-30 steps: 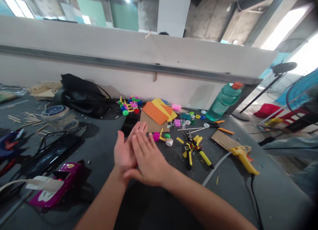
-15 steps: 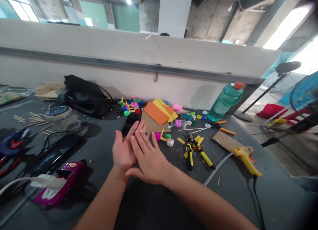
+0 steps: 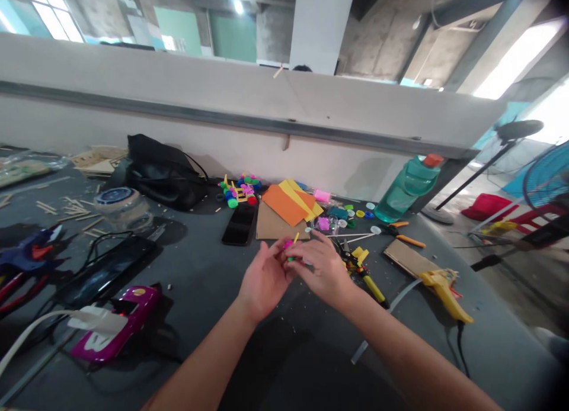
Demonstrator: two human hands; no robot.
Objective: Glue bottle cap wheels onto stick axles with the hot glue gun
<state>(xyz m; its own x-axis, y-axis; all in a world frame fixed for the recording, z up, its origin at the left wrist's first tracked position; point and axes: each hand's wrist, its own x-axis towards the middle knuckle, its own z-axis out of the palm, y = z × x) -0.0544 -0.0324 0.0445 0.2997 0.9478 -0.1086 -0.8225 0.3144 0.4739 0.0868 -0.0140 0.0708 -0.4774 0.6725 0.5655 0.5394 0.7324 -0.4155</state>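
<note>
A small craft piece (image 3: 288, 244) with pink, yellow and green parts is pinched between my two hands above the dark table. The fingers of my left hand (image 3: 267, 281) are curled round its left side, palm turned up. From the right, my right hand (image 3: 324, 270) grips the same piece with its fingertips; most of it is hidden. Just behind lie orange and yellow sheets (image 3: 287, 204) on brown cardboard (image 3: 269, 224). Black-and-yellow pliers (image 3: 374, 288) lie partly covered by my right hand. A finished-looking colourful cap-wheeled model (image 3: 240, 190) stands further back.
A yellow glue gun (image 3: 447, 295) lies at right near a cardboard strip (image 3: 409, 258). A green bottle (image 3: 406, 189) stands behind. At left are a purple power strip (image 3: 118, 325), a clear jar (image 3: 123, 209), a black bag (image 3: 162, 174) and loose sticks. A phone (image 3: 239, 224) lies mid-table.
My hands have parted from lying palm against palm and moved right. They have picked up the small pink, yellow and green piece from the table.
</note>
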